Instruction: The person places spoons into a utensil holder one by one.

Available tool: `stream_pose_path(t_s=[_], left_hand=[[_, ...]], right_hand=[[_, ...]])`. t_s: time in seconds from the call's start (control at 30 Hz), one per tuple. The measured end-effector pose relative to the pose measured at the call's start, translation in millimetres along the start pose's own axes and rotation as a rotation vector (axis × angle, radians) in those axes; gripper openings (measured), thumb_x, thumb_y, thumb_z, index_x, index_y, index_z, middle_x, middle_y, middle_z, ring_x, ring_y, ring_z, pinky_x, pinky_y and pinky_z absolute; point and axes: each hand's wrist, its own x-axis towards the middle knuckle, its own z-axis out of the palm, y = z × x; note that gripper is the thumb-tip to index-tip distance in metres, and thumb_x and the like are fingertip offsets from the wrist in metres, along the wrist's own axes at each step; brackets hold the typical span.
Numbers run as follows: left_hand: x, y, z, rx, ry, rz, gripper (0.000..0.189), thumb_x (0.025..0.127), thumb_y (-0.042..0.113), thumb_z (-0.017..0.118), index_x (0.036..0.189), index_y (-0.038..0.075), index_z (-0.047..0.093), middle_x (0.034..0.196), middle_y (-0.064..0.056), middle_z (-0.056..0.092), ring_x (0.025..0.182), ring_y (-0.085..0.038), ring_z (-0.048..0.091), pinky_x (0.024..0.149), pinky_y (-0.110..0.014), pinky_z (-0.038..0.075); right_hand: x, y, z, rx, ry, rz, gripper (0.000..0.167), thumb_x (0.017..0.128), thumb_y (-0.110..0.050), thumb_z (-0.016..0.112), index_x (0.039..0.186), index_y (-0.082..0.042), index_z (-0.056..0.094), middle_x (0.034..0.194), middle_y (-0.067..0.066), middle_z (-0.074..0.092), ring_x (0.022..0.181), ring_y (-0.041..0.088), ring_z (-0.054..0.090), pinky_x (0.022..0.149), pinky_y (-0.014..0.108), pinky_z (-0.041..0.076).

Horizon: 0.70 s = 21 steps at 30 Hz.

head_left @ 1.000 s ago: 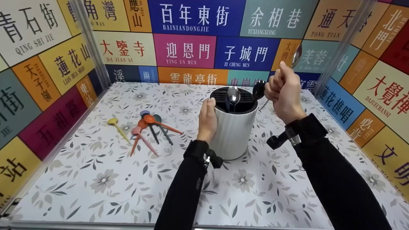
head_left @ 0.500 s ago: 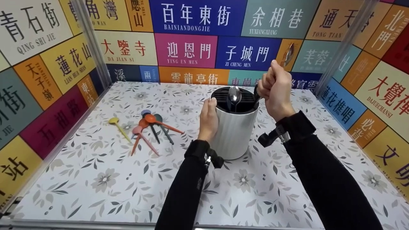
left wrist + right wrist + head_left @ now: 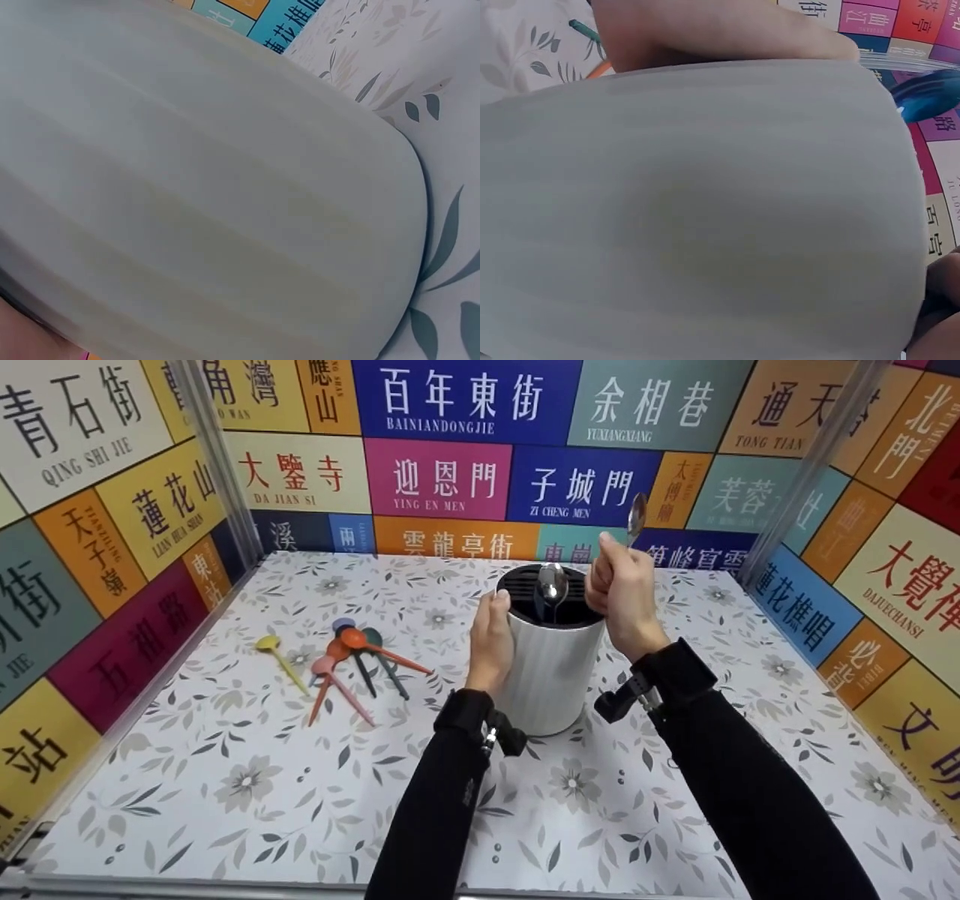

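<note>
A white ribbed utensil holder (image 3: pixel 551 682) with a black slotted top stands upright on the table. My left hand (image 3: pixel 491 641) rests along its left side, fingers fairly straight. A shiny metal spoon (image 3: pixel 552 583) stands in the holder, bowl up. At the right rim my right hand (image 3: pixel 626 592) grips another metal spoon (image 3: pixel 637 514), its bowl showing above the fist and its handle hidden. Holder wall (image 3: pixel 225 195) fills most of the left wrist view. In the right wrist view, the left hand (image 3: pixel 727 30) lies along the holder, and right-hand fingers (image 3: pixel 939 341) show at the corner.
Left of the holder lie several small coloured spoons: a yellow spoon (image 3: pixel 281 664) apart, and an orange spoon (image 3: pixel 352 639), a pink spoon (image 3: pixel 324 666) and darker ones overlapping. Colourful printed panels (image 3: pixel 439 472) enclose the flower-patterned table (image 3: pixel 247 825) at the back and sides.
My right hand has moved left and slightly down with the metal spoon, to the holder's right rim. It now covers the black spoon seen there before. The left hand has stayed put.
</note>
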Motion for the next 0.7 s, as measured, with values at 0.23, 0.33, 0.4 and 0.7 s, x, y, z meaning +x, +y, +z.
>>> stream_pose_path(t_s=[0.23,0.33,0.4,0.7], left_hand=[[-0.1,0.7,-0.5,0.014,-0.003,-0.001,0.058,0.103,0.048,0.034,0.134,0.007,0.061,0.136,-0.014,0.063,0.128,-0.029,0.057,0.109,-0.043,0.043],[0.1,1.2,-0.5,0.021,-0.002,-0.004,0.057,0.103,0.048,0.034,0.131,0.008,0.062,0.134,-0.013,0.063,0.127,-0.029,0.058,0.108,-0.043,0.043],[0.5,1.2,-0.6,0.023,-0.002,-0.005,0.056,0.103,0.048,0.034,0.13,0.008,0.062,0.134,-0.013,0.063,0.126,-0.028,0.058,0.107,-0.044,0.043],[-0.3,1.5,-1.0,0.02,-0.004,-0.008,0.054,0.103,0.047,0.033,0.126,0.008,0.062,0.13,-0.014,0.064,0.124,-0.029,0.059,0.106,-0.044,0.044]], right_hand=[[-0.8,3.7,-0.2,-0.057,0.043,0.042,0.05,0.108,-0.015,0.053,0.062,-0.013,0.035,0.053,-0.006,0.024,0.043,0.007,0.02,0.042,0.023,0.015],[0.6,0.2,-0.2,-0.1,0.077,0.041,0.039,0.105,-0.012,0.06,0.068,-0.012,0.046,0.054,-0.004,0.036,0.043,0.008,0.032,0.042,0.022,0.027],[2.0,-3.4,-0.3,-0.144,0.102,0.033,0.025,0.102,-0.01,0.065,0.079,-0.009,0.055,0.06,-0.001,0.049,0.048,0.01,0.044,0.048,0.023,0.04],[8.5,-21.9,-4.6,-0.277,0.202,-0.025,0.043,0.091,0.001,0.075,0.128,-0.006,0.054,0.108,0.011,0.058,0.098,0.02,0.061,0.092,0.033,0.052]])
